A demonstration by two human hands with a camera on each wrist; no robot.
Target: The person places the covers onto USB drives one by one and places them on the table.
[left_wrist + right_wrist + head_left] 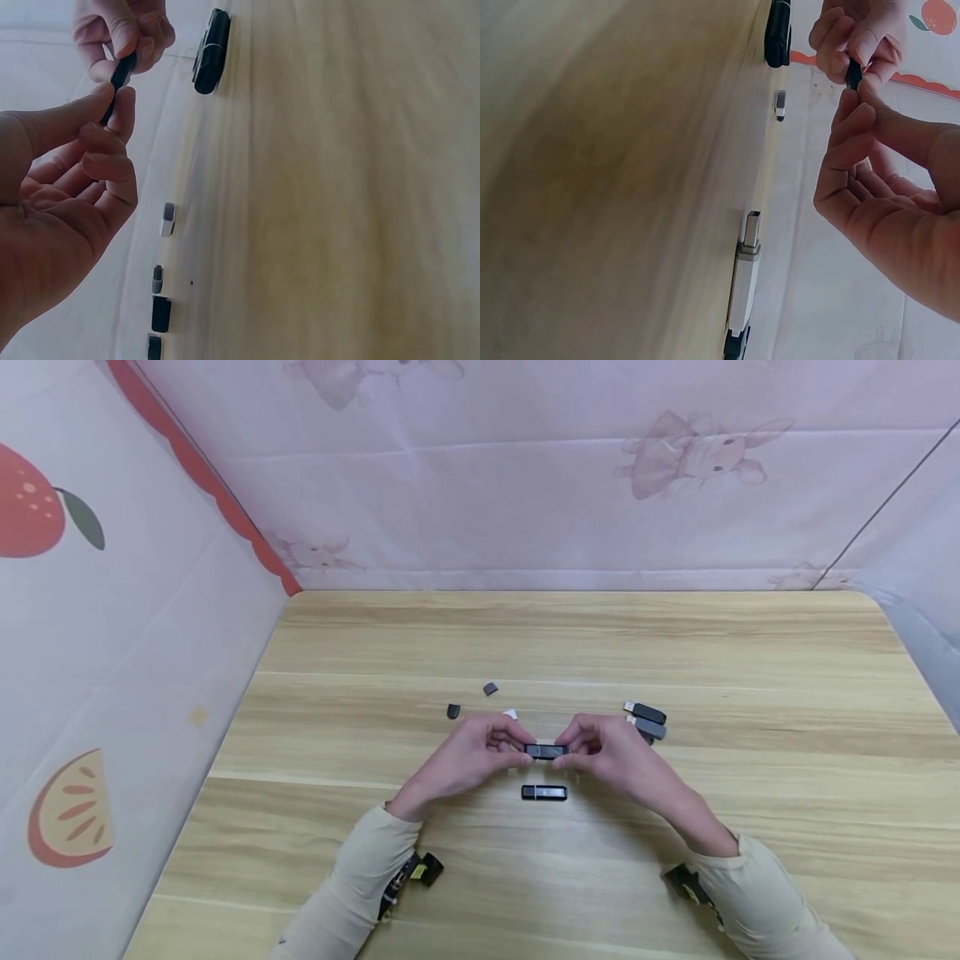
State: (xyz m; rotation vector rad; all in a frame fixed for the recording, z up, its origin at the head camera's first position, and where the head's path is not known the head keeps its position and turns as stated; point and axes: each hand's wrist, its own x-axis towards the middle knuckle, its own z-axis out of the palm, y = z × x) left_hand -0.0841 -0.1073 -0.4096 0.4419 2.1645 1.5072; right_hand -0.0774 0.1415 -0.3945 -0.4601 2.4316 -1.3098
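Between both hands, above the table, is a black USB stick (546,751). My left hand (477,750) pinches its left end between thumb and index finger. At the other end, the thumb and fingertips of my right hand (613,753) grip it. In the left wrist view the dark stick (118,75) spans the two sets of fingertips, its ends partly hidden. A second black USB stick (544,792) lies on the table just in front of the hands, a thin light line across it near its left end.
Behind my left hand lie a dark cap (453,711), a grey cap (491,688) and a white cap (511,714). Beyond my right hand, a black USB stick (647,713) and a grey one (649,727) show bare metal plugs. Patterned cloth (480,510) hangs behind the wooden table (570,635).
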